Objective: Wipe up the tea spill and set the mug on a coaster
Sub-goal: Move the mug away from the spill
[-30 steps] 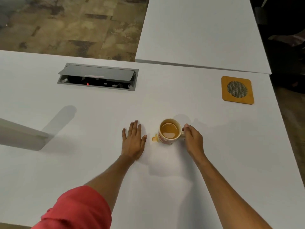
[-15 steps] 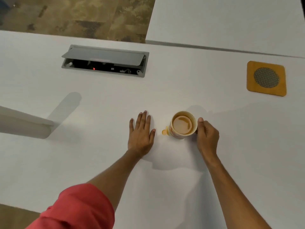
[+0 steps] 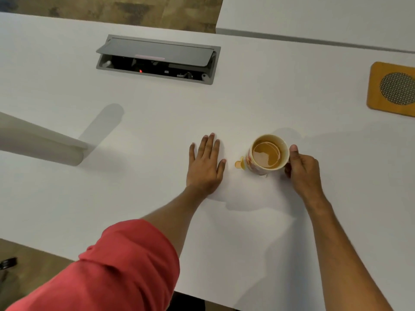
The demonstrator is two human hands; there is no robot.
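Observation:
A patterned mug (image 3: 267,154) holding brown tea stands on the white table (image 3: 134,122). My right hand (image 3: 302,170) grips it from the right, where its handle is hidden by my fingers. A small tea spill (image 3: 238,164) lies on the table at the mug's left base. My left hand (image 3: 206,166) rests flat on the table just left of the spill, fingers straight. An orange square coaster (image 3: 393,89) with a grey mesh disc lies at the far right, cut off by the frame edge.
A grey cable box (image 3: 157,59) with its lid raised is sunk into the table at the back. A grey slanted panel (image 3: 40,142) juts in from the left. A second white table (image 3: 314,16) abuts behind.
The view has shifted so everything sits further right and lower in frame. Both hands and the mug keep their places on the table relative to each other.

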